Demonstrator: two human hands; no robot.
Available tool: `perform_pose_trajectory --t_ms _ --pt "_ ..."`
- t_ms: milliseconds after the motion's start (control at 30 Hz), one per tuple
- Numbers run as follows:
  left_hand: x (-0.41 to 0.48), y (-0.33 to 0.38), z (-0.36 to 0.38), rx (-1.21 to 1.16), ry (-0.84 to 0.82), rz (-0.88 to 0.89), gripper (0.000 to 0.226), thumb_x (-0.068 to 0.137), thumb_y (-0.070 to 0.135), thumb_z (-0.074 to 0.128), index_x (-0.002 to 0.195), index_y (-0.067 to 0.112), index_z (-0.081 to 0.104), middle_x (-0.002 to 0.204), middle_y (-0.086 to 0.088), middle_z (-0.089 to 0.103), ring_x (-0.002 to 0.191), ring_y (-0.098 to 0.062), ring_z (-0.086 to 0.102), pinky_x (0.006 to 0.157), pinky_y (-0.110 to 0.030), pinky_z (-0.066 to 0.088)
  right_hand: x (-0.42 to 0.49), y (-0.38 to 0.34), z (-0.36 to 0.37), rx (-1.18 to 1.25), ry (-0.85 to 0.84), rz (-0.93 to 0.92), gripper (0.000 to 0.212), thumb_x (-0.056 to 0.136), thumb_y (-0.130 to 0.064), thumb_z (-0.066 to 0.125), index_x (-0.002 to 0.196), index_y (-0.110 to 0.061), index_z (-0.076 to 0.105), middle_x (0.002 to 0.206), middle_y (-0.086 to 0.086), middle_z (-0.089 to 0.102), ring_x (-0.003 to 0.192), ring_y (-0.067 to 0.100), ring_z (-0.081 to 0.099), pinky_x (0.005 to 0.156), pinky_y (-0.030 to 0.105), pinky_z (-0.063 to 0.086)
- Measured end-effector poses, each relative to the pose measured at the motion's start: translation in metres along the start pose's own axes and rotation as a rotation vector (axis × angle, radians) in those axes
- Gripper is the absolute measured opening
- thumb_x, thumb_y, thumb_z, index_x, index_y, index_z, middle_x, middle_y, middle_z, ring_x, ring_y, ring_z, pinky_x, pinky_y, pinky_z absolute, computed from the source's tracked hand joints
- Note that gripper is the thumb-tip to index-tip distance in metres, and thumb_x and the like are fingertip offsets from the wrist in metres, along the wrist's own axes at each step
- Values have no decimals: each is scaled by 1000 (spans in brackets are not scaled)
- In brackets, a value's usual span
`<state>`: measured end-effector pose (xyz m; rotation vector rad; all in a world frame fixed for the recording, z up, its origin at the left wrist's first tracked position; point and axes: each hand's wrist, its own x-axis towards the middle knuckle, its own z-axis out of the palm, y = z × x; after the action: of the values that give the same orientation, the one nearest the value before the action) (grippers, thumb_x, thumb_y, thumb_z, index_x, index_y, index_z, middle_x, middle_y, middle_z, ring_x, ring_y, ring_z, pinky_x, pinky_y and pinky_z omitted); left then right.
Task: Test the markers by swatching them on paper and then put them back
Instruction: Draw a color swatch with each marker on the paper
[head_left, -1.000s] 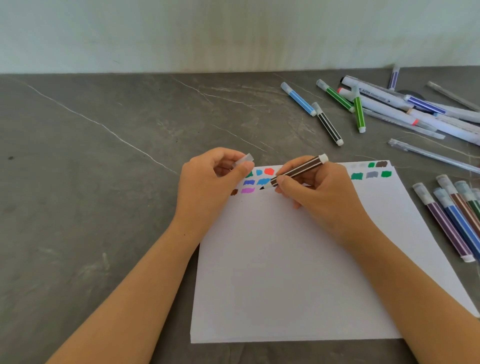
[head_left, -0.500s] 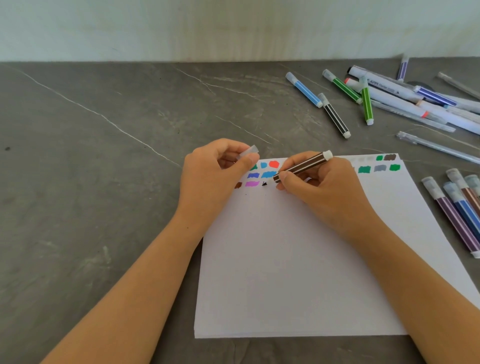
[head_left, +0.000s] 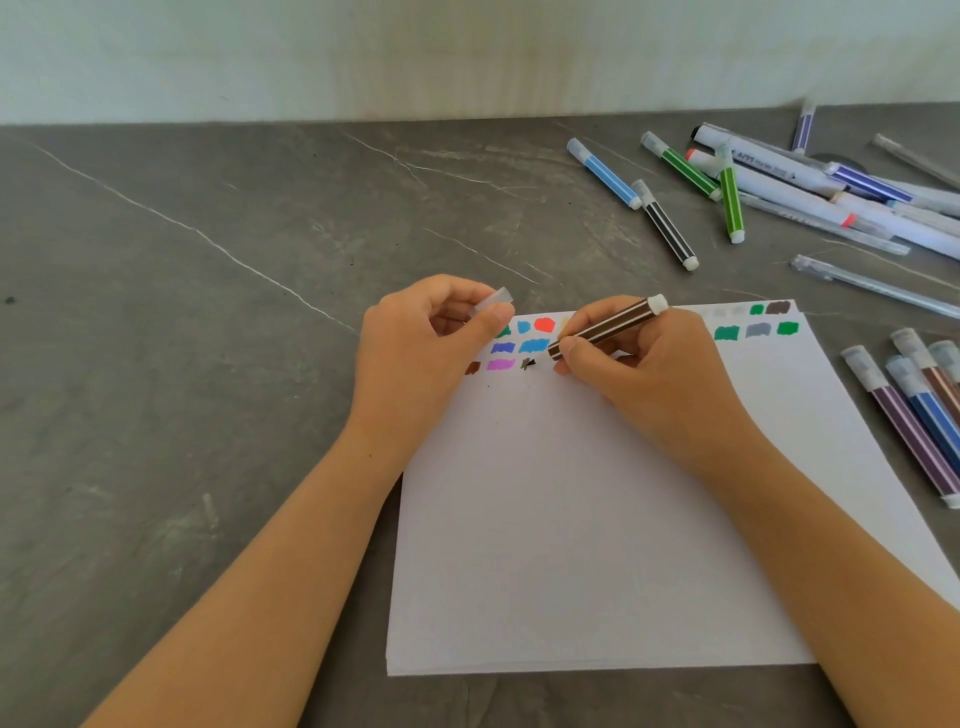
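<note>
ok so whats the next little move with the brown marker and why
Probably lower the tip back to the paper and fill out the swatch. The right hand holds the brown marker angled beside a small dark mark far skimpier than its neighbours, and the left hand holds the cap off.

Both forearms are bare from the lower edge of the picture up to the wrists, with no sleeve in view. The left hand (head_left: 421, 353) and the right hand (head_left: 649, 384) are bare too: no glove, ring, watch or bracelet shows on either. The fingers (head_left: 576, 347) are slender, and the nails that show are short and unpainted. A few small dark specks mark the left forearm.
</note>
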<state>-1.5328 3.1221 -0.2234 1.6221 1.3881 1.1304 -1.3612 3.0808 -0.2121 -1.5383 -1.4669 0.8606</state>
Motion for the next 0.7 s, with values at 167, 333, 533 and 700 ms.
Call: perform_pose_trajectory --t_ms 167,333,533,700 --pt "0 0 0 -6 -4 -10 10 84 30 69 91 24 70 79 10 68 74 -2 65 54 -14 52 0 0 -1 -11 3 0 12 84 -17 65 77 -27 65 81 3 73 78 18 69 69 23 56" --pt "0 1 0 -15 -1 -17 11 83 29 69 92 22 70 79 10 68 74 -2 65 53 -15 52 0 -1 -1 -9 12 -5 16 85 -15 65 77 -28 64 81 2 72 78 15 67 62 15 53" --pt "0 1 0 -4 -4 -18 12 84 30 69 92 22 70 80 10 68 75 -2 66 54 -15 53 0 0 -1 -1 27 9 14 85 -16 65 77 -27 65 81 5 72 78 21 67 63 22 53" --pt "-1 0 0 -31 -2 -31 11 83 29 70 92 21 72 79 8 69 74 -4 66 54 -17 53 0 0 -1 6 33 6 15 84 -15 65 76 -27 65 80 4 73 78 20 68 62 23 54"
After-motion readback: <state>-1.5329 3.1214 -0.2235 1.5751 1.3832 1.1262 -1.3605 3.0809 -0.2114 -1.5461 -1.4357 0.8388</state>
